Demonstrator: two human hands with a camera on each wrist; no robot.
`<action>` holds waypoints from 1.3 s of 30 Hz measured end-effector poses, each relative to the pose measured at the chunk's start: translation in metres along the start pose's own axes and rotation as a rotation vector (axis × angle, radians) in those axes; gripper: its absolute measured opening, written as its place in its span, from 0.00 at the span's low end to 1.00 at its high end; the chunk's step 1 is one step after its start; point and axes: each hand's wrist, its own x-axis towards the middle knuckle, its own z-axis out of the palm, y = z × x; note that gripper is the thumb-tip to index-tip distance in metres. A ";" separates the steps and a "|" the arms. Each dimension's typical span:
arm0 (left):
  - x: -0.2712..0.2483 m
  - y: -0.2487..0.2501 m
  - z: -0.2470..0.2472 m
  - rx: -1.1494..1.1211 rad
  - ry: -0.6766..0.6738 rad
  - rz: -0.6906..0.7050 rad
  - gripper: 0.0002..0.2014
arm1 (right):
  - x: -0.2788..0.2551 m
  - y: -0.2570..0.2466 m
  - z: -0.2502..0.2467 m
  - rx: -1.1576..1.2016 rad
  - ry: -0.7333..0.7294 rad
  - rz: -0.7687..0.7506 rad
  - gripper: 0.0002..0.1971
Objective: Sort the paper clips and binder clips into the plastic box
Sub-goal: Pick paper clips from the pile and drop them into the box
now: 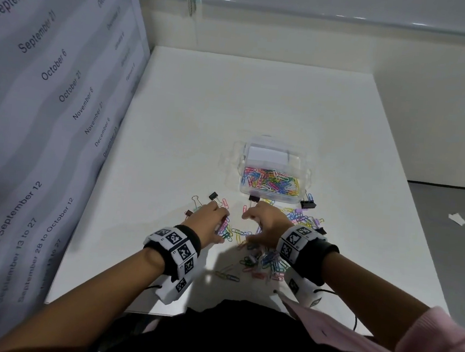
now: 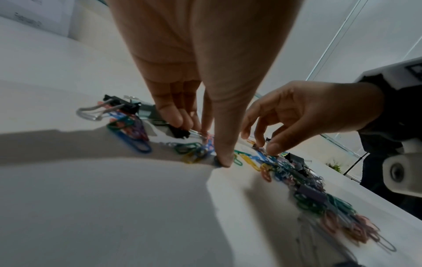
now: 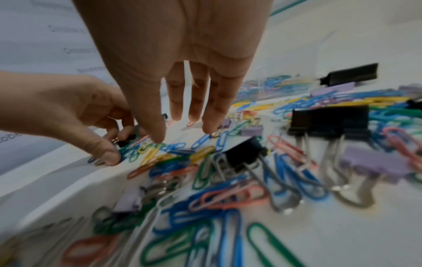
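A clear plastic box [image 1: 241, 188] stands mid-table, and its near compartment holds coloured paper clips [image 1: 270, 179]. Loose paper clips [image 1: 268, 261] and binder clips lie spread in front of it. My left hand [image 1: 221, 225] is down in the pile. Its fingers [image 2: 178, 117] curl onto a small black binder clip [image 2: 180, 133] while its thumb [image 2: 224, 160] presses on paper clips. My right hand [image 1: 249, 225] hovers beside it with spread fingers [image 3: 205, 124] just over the clips, holding nothing. Larger black binder clips [image 3: 328, 119] and purple ones [image 3: 374, 164] lie under my right wrist.
More black binder clips [image 1: 307, 204] sit by the box's near corners, and another [image 1: 213, 196] lies left of my left hand. A printed date sheet [image 1: 48, 101] forms a wall on the left. The table's right edge [image 1: 418, 236] drops to a grey floor with a paper scrap [image 1: 456, 218].
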 end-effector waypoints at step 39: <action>0.054 0.053 -0.079 -0.190 0.257 0.086 0.07 | -0.008 0.019 -0.040 0.039 0.290 0.109 0.05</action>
